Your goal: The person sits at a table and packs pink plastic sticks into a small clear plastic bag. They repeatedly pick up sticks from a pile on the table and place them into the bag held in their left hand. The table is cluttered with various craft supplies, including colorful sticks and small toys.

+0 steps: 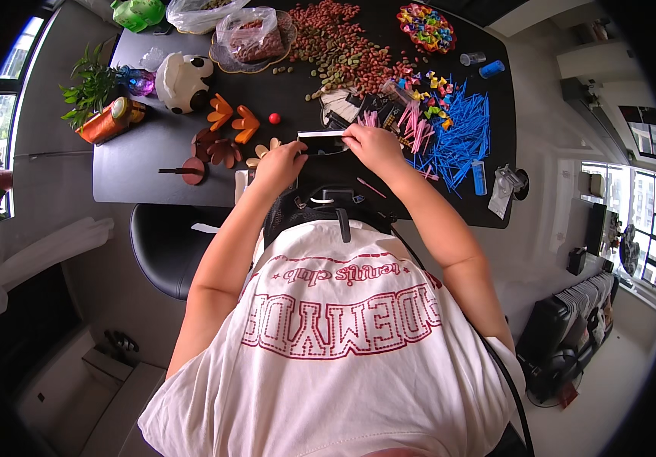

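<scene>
Between my two hands, near the front edge of the black table (328,97), is a small black packet or box (322,147). A white strip (321,134) runs along its far edge, and its exact kind is hard to tell. My left hand (282,163) grips the left end with bent fingers. At the right end, the thumb and fingers of my right hand (374,145) pinch the corner by the white strip. Just beyond lie black printed packets (370,108), a fan of pale strips (342,103) and pink sticks (416,123). A cream petal-shaped piece (265,149) sits beside my left hand.
Blue sticks (459,137) spread to the right. Red and green beans (350,45) cover the back, near a bowl of folded paper stars (426,27). Leftward are orange petal pieces (245,124), a red ball (274,118), a panda-shaped container (182,83) and a plant (91,85).
</scene>
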`<state>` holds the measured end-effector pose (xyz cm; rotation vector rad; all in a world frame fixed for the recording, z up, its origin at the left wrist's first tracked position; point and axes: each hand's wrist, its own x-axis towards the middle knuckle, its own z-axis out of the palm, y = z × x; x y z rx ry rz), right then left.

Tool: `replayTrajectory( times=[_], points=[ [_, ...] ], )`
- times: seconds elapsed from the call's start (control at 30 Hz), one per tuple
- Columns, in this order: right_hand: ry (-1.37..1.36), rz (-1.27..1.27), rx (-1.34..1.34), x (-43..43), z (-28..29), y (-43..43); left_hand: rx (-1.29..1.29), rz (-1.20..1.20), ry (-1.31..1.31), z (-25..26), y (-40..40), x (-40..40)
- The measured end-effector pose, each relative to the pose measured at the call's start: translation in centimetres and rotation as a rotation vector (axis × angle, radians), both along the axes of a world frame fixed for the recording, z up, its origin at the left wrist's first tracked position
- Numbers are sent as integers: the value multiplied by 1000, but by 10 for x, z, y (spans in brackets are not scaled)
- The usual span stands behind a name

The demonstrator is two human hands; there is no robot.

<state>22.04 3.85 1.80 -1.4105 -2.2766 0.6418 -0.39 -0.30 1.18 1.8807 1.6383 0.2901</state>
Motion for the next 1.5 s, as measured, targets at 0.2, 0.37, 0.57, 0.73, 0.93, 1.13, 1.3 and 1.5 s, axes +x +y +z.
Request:
replayTrajectory(
  times=[0.2,0.37,0.57,0.73,0.93,1.13,1.3,1.5],
  points=[
    [-122,34,4,-3,-25,0,57,-22,-37,-19,1,-3],
    [-278,163,50,-7,-35,3,47,-23,-33,-18,0,-3],
    [-424,154,3,-16,-38,10,78,-31,2,-19,1,-1],
    [-373,147,48,-21,-21,9,64,-7,16,-20,0,0],
    [-538,181,1,-31,-17,9,56,-20,13,-25,-1,-1],
    [-650,179,-61,-48,-30,15,38,-18,29,-23,0,1],
    [-700,202,-51,-55,-28,11,-3,-5,52,-20,1,3],
    [-637,139,-94,-45,-18,3,9,-9,39,-20,2,2]
  ],
)
